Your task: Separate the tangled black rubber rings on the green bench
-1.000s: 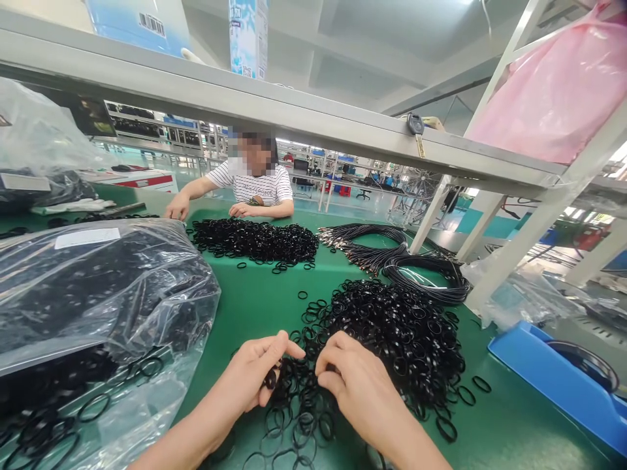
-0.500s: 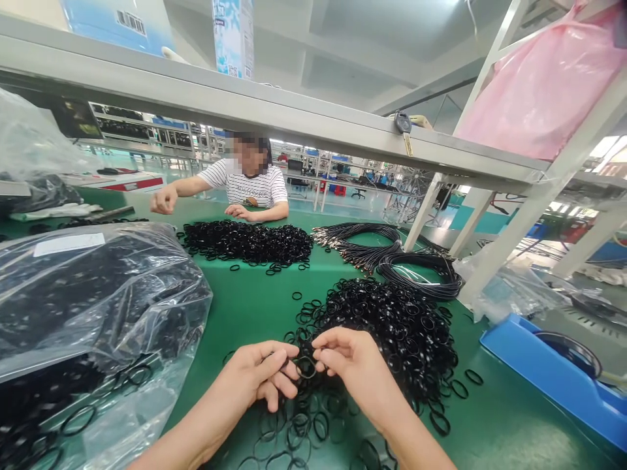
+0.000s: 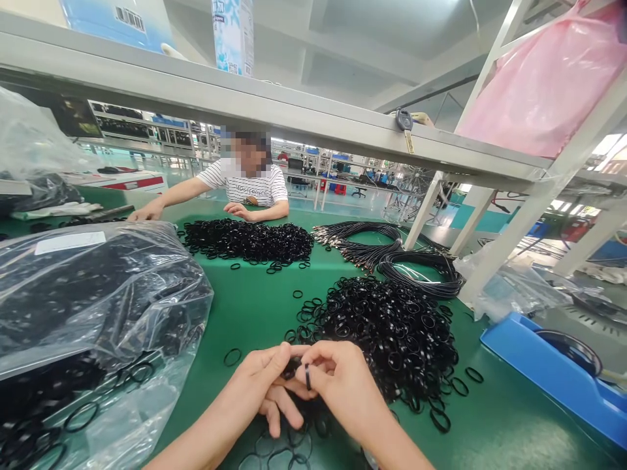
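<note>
My left hand (image 3: 267, 388) and my right hand (image 3: 337, 385) meet low in the middle, above the green table (image 3: 255, 307). Both pinch a small black rubber ring (image 3: 307, 376) between thumbs and fingertips, the ring seen edge-on. My left hand's lower fingers hang loosely apart. Just beyond my right hand lies a big heap of black rubber rings (image 3: 392, 329). More loose rings (image 3: 281, 447) lie spread under my hands.
A clear plastic bag (image 3: 93, 294) full of black rings fills the left. A person in a striped shirt (image 3: 252, 186) sits across the table behind a second heap of rings (image 3: 245, 238). Black cable bundles (image 3: 392, 254) lie further right; a blue tray (image 3: 543, 372) at the right edge.
My hands drew closer to me and the ring turned from flat-on to edge-on between my fingers. The person opposite lowered an arm to the table at the left.
</note>
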A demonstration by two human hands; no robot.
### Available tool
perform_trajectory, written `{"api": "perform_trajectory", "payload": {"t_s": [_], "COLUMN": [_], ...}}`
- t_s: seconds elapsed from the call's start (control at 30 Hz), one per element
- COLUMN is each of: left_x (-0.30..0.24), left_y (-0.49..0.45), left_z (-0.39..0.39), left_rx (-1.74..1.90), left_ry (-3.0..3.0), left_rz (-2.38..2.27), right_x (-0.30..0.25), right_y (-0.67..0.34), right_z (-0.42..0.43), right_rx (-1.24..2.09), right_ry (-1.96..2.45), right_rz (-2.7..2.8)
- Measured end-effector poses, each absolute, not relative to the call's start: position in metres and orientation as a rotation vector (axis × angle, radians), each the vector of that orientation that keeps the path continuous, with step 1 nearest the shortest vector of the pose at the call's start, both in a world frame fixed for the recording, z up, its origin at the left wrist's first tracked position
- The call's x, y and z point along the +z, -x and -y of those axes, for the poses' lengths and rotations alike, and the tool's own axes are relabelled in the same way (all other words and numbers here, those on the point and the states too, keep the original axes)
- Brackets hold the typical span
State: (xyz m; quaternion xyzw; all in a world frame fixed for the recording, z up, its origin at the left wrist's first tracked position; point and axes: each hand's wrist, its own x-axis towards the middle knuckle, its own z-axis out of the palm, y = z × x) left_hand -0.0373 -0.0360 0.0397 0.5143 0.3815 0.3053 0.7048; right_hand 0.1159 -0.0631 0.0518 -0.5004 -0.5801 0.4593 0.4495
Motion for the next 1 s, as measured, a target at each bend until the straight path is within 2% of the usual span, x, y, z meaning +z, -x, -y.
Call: {"api": "perform_trajectory", "payload": {"t_s": [0.2,0.43,0.77,1.0], "left_x": [0.036,0.043,0.043,0.045], "left_y": [0.054,0.045,0.048,0.042], "left_z": [0.017,0.028,0.022,0.030], "left_rx": [0.976,0.794,1.097,0.851], "left_ry": [-1.241,-1.614,-1.129,-1.505], "left_rz": [-1.086,-1.017,-0.999,-0.967], "right_x": [0.058,0.060,0.062,0.061], "right_y": [-0.136,-0.133,-0.133,-0.131], "right_z": [0.056,0.059,0.056,0.058], "right_rx": [1.129,1.203,1.168,1.229], "right_ry": [1.345,1.228,1.283,1.238], "right_rz": [1.319,1.393,1.315,1.362]}}
